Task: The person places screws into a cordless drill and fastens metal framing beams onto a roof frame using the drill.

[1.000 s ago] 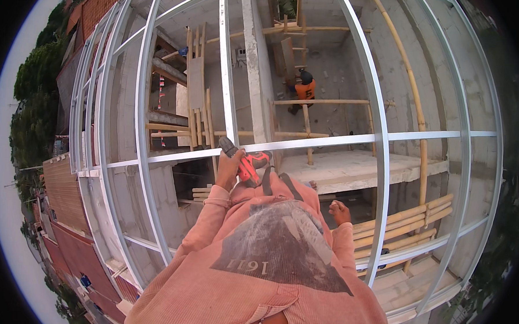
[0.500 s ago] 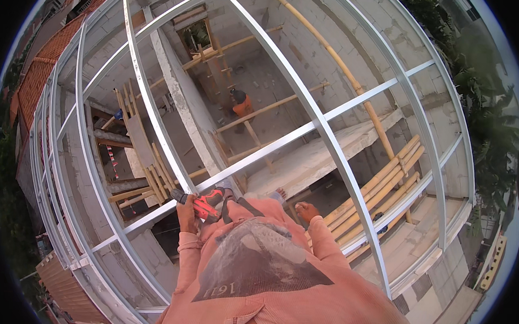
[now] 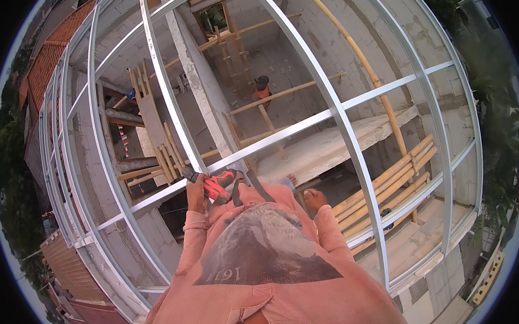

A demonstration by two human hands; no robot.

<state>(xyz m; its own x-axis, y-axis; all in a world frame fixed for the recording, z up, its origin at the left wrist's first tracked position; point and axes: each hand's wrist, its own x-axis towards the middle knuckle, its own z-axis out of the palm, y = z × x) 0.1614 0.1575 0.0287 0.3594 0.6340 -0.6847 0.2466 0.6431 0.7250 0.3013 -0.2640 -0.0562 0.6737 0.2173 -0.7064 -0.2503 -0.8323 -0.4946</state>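
Note:
My left hand (image 3: 196,195) is closed on a red and black cordless drill (image 3: 219,184) in front of my body. The drill lies close to a silver metal beam (image 3: 236,153) and the lower end of a second metal beam (image 3: 177,115). My right hand (image 3: 315,199) is raised beside my body with its fingers curled. Whatever it may hold is hidden. Near it, a bare foot (image 3: 289,179) partly shows beside the concrete ledge (image 3: 341,145).
Metal framing spans an unfinished block-walled building. Bundled bamboo poles (image 3: 386,188) lie at the right, with more bamboo and a plank (image 3: 151,119) at the left. Far below, a person in orange (image 3: 262,91) stands beside bamboo scaffolding. Tiled roofs (image 3: 47,51) border the left.
The view has shifted, so the frame appears farther right and slightly lower. The person below has changed posture. My left hand keeps the drill, and my right hand stays curled.

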